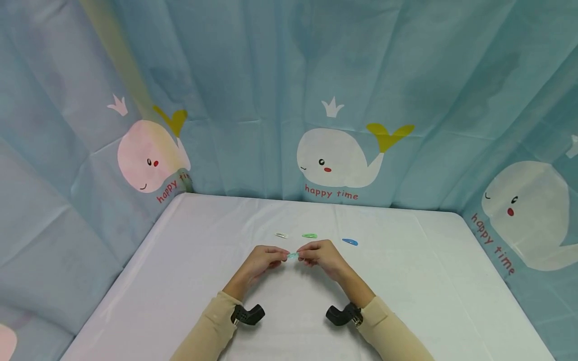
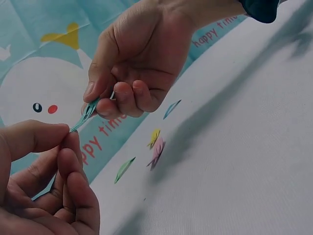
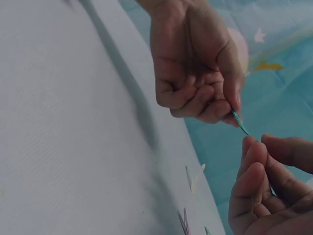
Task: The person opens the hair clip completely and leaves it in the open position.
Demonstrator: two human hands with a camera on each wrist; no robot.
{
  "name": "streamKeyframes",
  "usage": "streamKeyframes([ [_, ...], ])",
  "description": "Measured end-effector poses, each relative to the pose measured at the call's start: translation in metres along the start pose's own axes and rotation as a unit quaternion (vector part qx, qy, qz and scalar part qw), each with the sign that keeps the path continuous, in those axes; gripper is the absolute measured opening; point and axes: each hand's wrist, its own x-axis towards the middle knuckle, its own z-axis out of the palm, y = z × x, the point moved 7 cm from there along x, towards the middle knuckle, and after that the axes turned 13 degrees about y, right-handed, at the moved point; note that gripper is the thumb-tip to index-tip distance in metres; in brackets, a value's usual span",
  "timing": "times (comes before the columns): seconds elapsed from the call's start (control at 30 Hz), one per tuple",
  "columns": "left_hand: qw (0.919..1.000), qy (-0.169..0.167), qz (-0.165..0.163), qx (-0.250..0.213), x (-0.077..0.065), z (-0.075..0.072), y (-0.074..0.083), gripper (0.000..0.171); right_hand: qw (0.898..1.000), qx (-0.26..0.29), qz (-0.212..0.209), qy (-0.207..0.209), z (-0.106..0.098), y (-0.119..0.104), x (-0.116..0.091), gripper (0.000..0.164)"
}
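Note:
Between both hands is a small teal snap hair clip (image 1: 293, 255), held above the white table. My left hand (image 1: 266, 260) pinches one end between thumb and fingertips. The other end is pinched by my right hand (image 1: 322, 256), with the thumb laid along the clip in the left wrist view. There the clip (image 2: 87, 116) shows an open slot between its strips. Beyond the hands lie a pale clip (image 1: 281, 235), a green clip (image 1: 309, 235) and a blue clip (image 1: 349, 241). The left wrist view also shows a yellow clip (image 2: 154, 137) and a pink clip (image 2: 157, 152).
The table (image 1: 429, 291) has a white cloth. Behind it and at both sides hangs a blue curtain (image 1: 253, 100) printed with white whales and "happy time". A black wrist camera (image 1: 248, 315) sits at each beige cuff.

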Motion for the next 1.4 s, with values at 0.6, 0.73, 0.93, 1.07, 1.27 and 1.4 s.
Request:
streamKeyframes([
  [0.6, 0.9874, -0.059, -0.022, -0.145, 0.000, 0.015, 0.008, 0.040, 0.990, 0.131, 0.058, 0.008, -0.009, -0.005, -0.002, 0.014],
  [0.73, 0.9838, -0.052, -0.031, -0.169, -0.001, 0.015, 0.009, 0.038, 0.987, 0.149, 0.059, 0.008, -0.008, -0.006, -0.003, 0.011],
  [0.93, 0.9813, -0.050, -0.031, -0.183, 0.000, 0.015, 0.013, 0.041, 0.984, 0.169, 0.060, 0.007, -0.007, -0.008, -0.003, 0.010],
  [1.07, 0.9808, -0.052, -0.031, -0.185, -0.001, 0.016, 0.013, 0.040, 0.981, 0.182, 0.064, 0.007, -0.007, -0.007, -0.003, 0.012],
  [1.27, 0.9784, -0.057, -0.036, -0.196, -0.002, 0.020, 0.016, 0.040, 0.978, 0.197, 0.072, 0.019, -0.008, -0.006, -0.004, 0.013],
  [1.4, 0.9775, -0.052, -0.040, -0.201, -0.003, 0.019, 0.016, 0.039, 0.978, 0.198, 0.070, 0.019, -0.007, -0.007, -0.003, 0.009],
])
